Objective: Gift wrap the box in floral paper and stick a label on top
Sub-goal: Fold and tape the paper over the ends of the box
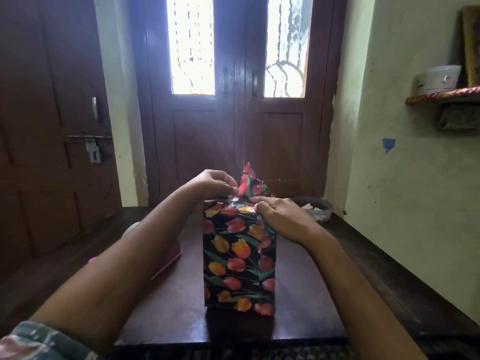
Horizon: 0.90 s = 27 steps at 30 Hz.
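While the box [239, 258] stands upright, left hand [213, 183] and right hand [281, 216] fingers curl tight, pinching floral paper [250, 181] atop it.

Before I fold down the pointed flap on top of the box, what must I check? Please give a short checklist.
1. Box upright on table: ok.
2. Floral paper covers the near faces: ok.
3. Left hand pinches paper beside pointed flap: ok.
4. Right hand grips top right corner: ok.
5. Tape within reach: cannot tell.
6. Label ready: cannot tell.
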Tool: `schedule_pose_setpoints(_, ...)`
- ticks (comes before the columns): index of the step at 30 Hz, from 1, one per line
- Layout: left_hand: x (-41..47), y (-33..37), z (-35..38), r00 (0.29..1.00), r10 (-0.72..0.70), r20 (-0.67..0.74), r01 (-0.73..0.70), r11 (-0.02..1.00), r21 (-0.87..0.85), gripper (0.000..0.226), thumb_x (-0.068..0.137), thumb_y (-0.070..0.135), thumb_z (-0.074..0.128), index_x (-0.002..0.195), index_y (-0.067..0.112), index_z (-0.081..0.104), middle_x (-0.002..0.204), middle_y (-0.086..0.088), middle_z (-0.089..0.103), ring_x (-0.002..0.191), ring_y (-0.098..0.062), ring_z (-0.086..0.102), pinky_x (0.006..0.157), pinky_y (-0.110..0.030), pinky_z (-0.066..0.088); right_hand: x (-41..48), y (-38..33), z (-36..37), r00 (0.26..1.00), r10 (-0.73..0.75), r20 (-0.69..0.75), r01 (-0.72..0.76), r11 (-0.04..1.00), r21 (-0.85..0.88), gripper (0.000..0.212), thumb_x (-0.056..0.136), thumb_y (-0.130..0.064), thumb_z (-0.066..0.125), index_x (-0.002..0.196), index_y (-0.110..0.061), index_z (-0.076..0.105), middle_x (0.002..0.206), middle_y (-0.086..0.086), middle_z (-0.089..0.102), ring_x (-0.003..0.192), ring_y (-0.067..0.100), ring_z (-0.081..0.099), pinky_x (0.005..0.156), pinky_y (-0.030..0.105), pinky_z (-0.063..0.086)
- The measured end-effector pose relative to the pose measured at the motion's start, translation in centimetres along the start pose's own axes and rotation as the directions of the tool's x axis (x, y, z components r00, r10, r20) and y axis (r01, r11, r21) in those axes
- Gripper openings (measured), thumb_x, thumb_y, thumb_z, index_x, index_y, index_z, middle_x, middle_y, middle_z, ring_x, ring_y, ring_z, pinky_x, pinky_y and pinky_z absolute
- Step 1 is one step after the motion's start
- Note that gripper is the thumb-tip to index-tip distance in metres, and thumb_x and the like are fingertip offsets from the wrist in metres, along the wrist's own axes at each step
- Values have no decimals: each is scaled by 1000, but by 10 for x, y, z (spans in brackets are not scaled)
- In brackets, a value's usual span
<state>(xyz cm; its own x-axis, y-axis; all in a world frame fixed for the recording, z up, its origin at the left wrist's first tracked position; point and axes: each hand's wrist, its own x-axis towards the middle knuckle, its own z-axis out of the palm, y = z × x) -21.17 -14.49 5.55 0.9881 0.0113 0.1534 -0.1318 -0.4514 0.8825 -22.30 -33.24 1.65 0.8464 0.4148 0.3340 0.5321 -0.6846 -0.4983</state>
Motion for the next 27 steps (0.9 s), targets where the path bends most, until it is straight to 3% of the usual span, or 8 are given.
schedule_pose_setpoints(3, -16, -3, -16, 996, 88, 32, -89, 996, 30, 9, 82, 10, 68, 90, 6, 69, 85, -9, 65, 75, -16, 59, 62, -24, 49, 1, -2, -3, 1000, -2, 20, 4, 998, -64, 64, 81, -55, 20, 135, -33, 46, 143, -8, 45, 129, 15, 40, 105, 40, 34)
schedule_pose_setpoints(5, -24, -4, -20, 993, 53, 106, -66, 990, 123, 19, 82, 19, 69, 95, 6, 70, 91, -8, 69, 79, -15, 63, 64, -22, 51, 1, -4, -4, 999, -10, 41, 12, 999, -43, 55, 92, -58, 24, 135, -31, 47, 143, -6, 45, 131, 16, 39, 106, 40, 33)
schedule_pose_setpoints(8, -26, -6, -18, 995, -43, 95, 27, 986, 162, 19, 78, 22, 74, 86, 7, 67, 80, -6, 64, 67, -15, 57, 55, -22, 46, 0, -10, -5, 999, -2, 50, 1, 999, 37, 55, 93, -59, 24, 133, -31, 50, 141, -2, 48, 131, 17, 40, 103, 37, 33)
schedule_pose_setpoints(12, -22, -3, -13, 994, -96, 45, 87, 981, 172, 20, 74, 14, 76, 72, 14, 56, 64, -1, 49, 52, -12, 38, 46, -24, 29, 3, -15, -5, 998, -18, 52, 21, 999, -50, 43, 95, -46, 40, 127, -21, 54, 134, 1, 52, 121, 17, 46, 94, 31, 37)
schedule_pose_setpoints(14, -21, -3, -12, 992, -122, 27, 116, 981, 154, 23, 72, 11, 76, 68, 14, 54, 60, 0, 47, 46, -11, 36, 44, -23, 27, 5, -16, 0, 999, -35, 32, 36, 998, -44, 43, 97, -38, 41, 134, -17, 47, 140, 1, 45, 127, 16, 41, 97, 28, 33)
schedule_pose_setpoints(18, -23, -5, -10, 993, -119, -2, 118, 989, 92, 26, 69, 9, 79, 64, 15, 54, 75, -10, 53, 65, -23, 47, 60, -32, 39, 1, -14, 10, 999, -43, 22, 44, 997, -58, 48, 99, -33, 32, 145, -19, 31, 153, -1, 28, 140, 15, 22, 110, 29, 19)
schedule_pose_setpoints(22, -31, -10, -7, 996, -73, -48, 77, 993, 85, 22, 73, 14, 78, 67, 14, 57, 76, -6, 56, 61, -15, 48, 49, -23, 38, 2, -16, 9, 1000, -7, 14, 10, 984, -177, 45, 97, -36, 30, 137, -21, 45, 146, 0, 41, 135, 20, 32, 110, 39, 28)
schedule_pose_setpoints(27, -43, -16, -5, 982, -45, -181, 48, 999, 15, 22, 68, 21, 82, 68, 13, 62, 81, -6, 66, 75, -18, 60, 71, -32, 52, -1, -18, 6, 999, -53, 5, 54, 992, -118, 41, 97, -29, 35, 134, -18, 50, 144, -1, 44, 133, 16, 35, 104, 29, 29)
